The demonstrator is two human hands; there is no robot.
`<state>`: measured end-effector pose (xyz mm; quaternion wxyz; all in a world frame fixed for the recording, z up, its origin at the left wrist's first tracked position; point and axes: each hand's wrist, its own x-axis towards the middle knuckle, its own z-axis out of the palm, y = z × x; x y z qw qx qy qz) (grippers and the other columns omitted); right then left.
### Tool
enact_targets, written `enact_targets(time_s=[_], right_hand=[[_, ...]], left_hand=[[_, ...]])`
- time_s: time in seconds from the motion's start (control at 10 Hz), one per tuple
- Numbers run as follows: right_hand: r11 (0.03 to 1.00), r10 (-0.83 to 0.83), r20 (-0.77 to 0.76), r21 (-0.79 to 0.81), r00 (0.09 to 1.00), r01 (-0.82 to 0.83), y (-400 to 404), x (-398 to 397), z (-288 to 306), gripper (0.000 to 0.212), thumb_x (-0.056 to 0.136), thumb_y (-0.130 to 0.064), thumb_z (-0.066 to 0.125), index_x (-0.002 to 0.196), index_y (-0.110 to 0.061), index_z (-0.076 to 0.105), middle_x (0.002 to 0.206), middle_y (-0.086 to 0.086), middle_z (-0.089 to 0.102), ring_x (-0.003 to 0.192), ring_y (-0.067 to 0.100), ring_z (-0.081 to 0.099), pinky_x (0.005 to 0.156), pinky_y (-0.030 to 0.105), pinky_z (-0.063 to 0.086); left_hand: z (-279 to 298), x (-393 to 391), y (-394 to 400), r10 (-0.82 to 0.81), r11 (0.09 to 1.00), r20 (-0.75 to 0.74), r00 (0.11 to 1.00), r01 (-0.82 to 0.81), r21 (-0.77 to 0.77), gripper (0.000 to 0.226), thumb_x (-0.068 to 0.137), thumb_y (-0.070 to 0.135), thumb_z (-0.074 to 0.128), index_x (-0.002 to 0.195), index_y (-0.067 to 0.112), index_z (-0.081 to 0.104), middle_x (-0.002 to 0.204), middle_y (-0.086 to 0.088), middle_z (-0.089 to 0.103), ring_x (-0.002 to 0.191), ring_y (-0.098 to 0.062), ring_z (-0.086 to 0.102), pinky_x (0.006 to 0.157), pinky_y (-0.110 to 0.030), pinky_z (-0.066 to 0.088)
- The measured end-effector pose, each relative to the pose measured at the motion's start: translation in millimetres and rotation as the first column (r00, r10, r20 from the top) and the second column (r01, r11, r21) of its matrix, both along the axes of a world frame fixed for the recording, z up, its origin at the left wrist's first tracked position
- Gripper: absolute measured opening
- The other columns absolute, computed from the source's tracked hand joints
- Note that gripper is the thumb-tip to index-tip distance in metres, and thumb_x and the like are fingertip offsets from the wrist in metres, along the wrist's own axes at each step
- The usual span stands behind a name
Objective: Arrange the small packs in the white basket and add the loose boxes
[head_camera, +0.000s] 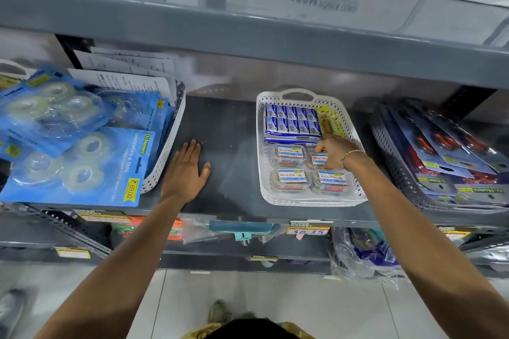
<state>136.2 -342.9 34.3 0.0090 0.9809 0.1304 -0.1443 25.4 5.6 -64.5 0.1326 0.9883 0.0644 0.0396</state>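
Your right hand (334, 153) reaches into the basket (355, 129) and its fingers close on a clear pack (318, 159) in the back row, probably to line it up with the others. Your left hand (187, 170) lies flat and open on the shelf (234, 132) for support.

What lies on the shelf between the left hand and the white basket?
Nothing: in the head view, the dark shelf between left hand and white basket is bare.
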Motion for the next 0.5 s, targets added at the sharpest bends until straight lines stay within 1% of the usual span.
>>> enact_targets(time_s=[0.2,0.3,0.4,0.5], right_hand=[[1.000,0.004,-0.013,0.011,1.000,-0.004,-1.0,-1.7,-0.9,0.052,0.068,-0.010,0.080,0.114,-0.021,0.060,0.122,0.003,0.059,0.107,0.022,0.058,0.091,0.032,0.050],[0.999,-0.035,-0.063,0.028,0.997,0.037,-4.8,-7.2,7.6,0.055,0.071,-0.008,0.077,0.121,-0.020,0.056,0.125,0.004,0.058,0.111,0.024,0.057,0.094,0.034,0.050],[0.995,-0.064,-0.046,0.073,0.997,0.067,-5.0,-15.5,15.2,0.047,0.079,-0.009,0.069,0.123,-0.020,0.054,0.129,0.006,0.056,0.115,0.025,0.055,0.098,0.037,0.048],[0.992,-0.064,0.205,0.117,0.977,0.041,7.9,-37.1,11.1,0.041,0.094,-0.017,0.047,0.134,-0.017,0.043,0.144,0.008,0.045,0.127,0.028,0.047,0.104,0.043,0.043]], left_hand=[[0.6,0.2,-1.8,-0.005,1.000,-0.003,1.000,0.005,0.014,0.064,0.098,0.043,0.028,0.151,0.008,0.016,0.161,-0.007,0.014,0.149,-0.021,0.009,0.122,-0.038,0.008],[5.0,-1.1,-2.2,-0.006,1.000,-0.022,1.000,0.006,0.002,0.064,0.099,0.041,0.027,0.151,0.006,0.014,0.161,-0.009,0.013,0.149,-0.022,0.008,0.122,-0.038,0.007],[8.6,-2.0,-4.3,-0.010,1.000,-0.052,0.999,0.010,0.004,0.062,0.100,0.038,0.027,0.151,0.005,0.013,0.161,-0.010,0.010,0.150,-0.024,0.006,0.122,-0.038,0.006],[20.1,1.9,-17.6,-0.027,0.999,-0.041,0.999,0.026,-0.025,0.061,0.099,0.029,0.033,0.150,0.003,0.011,0.162,-0.012,0.008,0.150,-0.025,0.002,0.122,-0.040,0.004]])
